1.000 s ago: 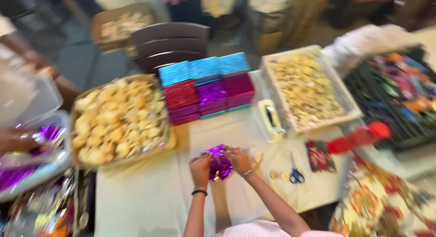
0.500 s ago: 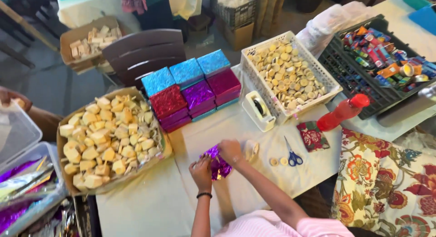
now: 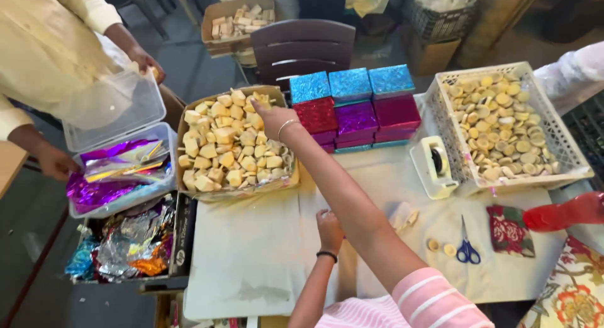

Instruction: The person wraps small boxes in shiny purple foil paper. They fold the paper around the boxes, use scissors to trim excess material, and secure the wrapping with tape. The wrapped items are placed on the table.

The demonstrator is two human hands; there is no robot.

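Note:
My right hand [image 3: 272, 116], with a thin bangle on its wrist, reaches far forward over a cardboard tray [image 3: 189, 114] heaped with pale cube-shaped blocks [image 3: 221, 145]. Its fingers pinch one pale block [image 3: 262, 101] at the top of the heap. My left hand [image 3: 328, 227], wearing a black wristband, rests curled on the white tablecloth [image 3: 251, 252] close to me, partly behind my right forearm. The purple foil packet does not show; my arm may cover it.
Shiny blue, red and purple boxes [image 3: 355, 108] are stacked beyond the tray. A white basket of pale discs [image 3: 503, 123], a tape dispenser [image 3: 434, 164], blue scissors [image 3: 467, 247] and a red bottle [image 3: 566, 211] lie right. Foil bins [image 3: 116, 174] and another person [image 3: 44, 51] stand left.
My right hand left the purple foil packet and stretched forward to the tray of blocks. My left hand stayed low on the cloth. The view swung left, showing the foil bins and the other person.

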